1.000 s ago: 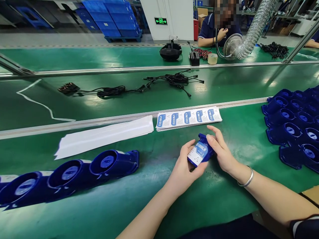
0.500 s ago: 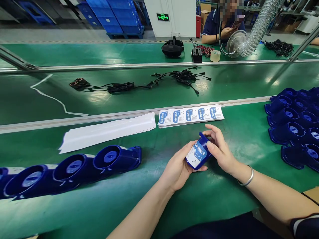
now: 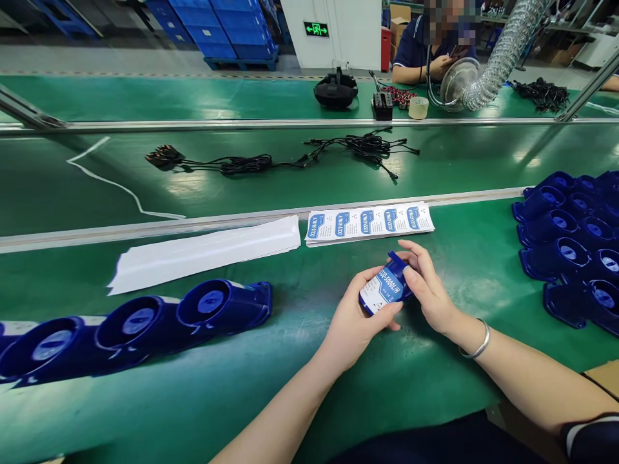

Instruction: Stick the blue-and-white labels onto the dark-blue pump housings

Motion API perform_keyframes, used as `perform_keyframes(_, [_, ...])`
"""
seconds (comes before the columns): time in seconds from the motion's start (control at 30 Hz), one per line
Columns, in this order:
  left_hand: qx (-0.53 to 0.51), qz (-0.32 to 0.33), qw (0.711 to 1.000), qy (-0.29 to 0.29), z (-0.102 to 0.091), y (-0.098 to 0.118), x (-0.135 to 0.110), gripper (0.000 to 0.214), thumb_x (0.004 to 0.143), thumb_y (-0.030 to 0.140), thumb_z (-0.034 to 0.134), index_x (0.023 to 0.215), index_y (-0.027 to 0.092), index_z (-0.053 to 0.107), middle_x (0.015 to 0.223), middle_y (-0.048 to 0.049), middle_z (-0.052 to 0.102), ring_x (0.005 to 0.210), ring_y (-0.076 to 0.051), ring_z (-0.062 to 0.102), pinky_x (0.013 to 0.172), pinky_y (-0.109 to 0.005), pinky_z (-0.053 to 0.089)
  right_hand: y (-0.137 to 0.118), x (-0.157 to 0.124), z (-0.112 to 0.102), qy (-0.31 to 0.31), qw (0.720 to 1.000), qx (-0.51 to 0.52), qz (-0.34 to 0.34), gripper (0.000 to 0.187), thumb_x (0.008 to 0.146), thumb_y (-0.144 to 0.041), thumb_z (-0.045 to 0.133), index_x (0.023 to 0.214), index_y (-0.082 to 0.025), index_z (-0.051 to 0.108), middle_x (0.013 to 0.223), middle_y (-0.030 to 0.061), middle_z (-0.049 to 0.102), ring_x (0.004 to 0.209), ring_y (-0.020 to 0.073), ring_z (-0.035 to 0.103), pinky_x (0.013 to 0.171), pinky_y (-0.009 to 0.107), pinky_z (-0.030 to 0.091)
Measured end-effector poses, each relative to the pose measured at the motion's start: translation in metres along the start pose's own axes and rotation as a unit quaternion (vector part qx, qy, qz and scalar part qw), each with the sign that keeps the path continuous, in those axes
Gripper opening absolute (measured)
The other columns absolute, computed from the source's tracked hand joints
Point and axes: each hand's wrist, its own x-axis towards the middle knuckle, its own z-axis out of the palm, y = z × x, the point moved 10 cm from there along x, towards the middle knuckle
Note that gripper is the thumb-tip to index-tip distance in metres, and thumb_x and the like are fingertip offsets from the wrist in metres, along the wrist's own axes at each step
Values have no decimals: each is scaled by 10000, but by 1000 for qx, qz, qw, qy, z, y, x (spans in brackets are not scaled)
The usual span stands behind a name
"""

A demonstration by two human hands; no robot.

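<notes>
Between my two hands is a dark blue plastic housing point(image 3: 399, 265) with a white-and-blue label point(image 3: 382, 291) on its side. My left hand point(image 3: 355, 316) is closed around its lower left part, thumb at the label's bottom edge. My right hand point(image 3: 430, 287) grips the upper right side, its thumb near the label and its index finger raised behind. Beyond my hands lies a stack of label sheets point(image 3: 329, 235) printed with blue labels. Left of it rests a pile of blank white strips point(image 3: 207, 253).
Similar blue housings point(image 3: 140, 322) stand in a row at left, and several more point(image 3: 561, 222) cluster at right. Black cables point(image 3: 246, 164) lie past the pale strip. Across the bench sit a tape roll point(image 3: 418, 107), a flexible duct point(image 3: 498, 58) and a person point(image 3: 411, 51).
The housing has turned slightly in my hands. My left thumb has come up onto the front, near the label's lower edge. The view has shifted a little.
</notes>
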Motion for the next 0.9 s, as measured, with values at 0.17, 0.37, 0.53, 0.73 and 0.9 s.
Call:
perform_keyframes(0.17, [96, 73, 992, 40, -9, 13, -1, 614, 676, 225, 881, 1244, 235, 648, 1219, -96, 634, 1044, -288, 634, 867, -408, 578, -4, 4, 2, -15, 1000, 12, -13, 495, 1045, -564, 426, 1447, -278, 384, 1396, 100, 547, 1343, 256, 496, 1157, 471, 386])
perform_keyframes(0.37, [47, 64, 996, 27, -10, 16, 1, 556, 694, 313, 885, 1210, 240, 691, 1236, -94, 665, 1136, -296, 605, 960, -375, 493, -11, 3, 1, -7, 998, -23, -51, 454, 1055, -538, 407, 1424, -275, 430, 1381, 99, 570, 1335, 269, 502, 1157, 498, 392])
perform_keyframes(0.53, [-114, -76, 990, 28, -12, -9, 4, 366, 819, 434, 782, 1095, 199, 735, 1085, -76, 706, 900, -189, 627, 713, -248, 495, -26, -5, 9, -27, 988, -87, -122, 427, 1060, -444, 433, 1457, -290, 403, 1387, 109, 543, 1291, 285, 518, 1118, 519, 424])
perform_keyframes(0.73, [-119, -53, 991, 19, -9, -7, 4, 357, 791, 386, 823, 1081, 196, 739, 1101, -69, 707, 939, -181, 622, 775, -253, 500, -35, -10, 14, -32, 979, -115, -167, 421, 1058, -388, 422, 1471, -312, 384, 1368, 107, 532, 1272, 300, 517, 1101, 551, 435])
perform_keyframes(0.9, [44, 57, 997, 18, -5, 14, -2, 431, 784, 353, 826, 1179, 242, 691, 1184, -65, 678, 1076, -245, 617, 921, -338, 495, -33, -12, 8, 10, 984, -91, -152, 418, 1071, -380, 396, 1483, -311, 369, 1380, 107, 519, 1272, 290, 520, 1089, 534, 445])
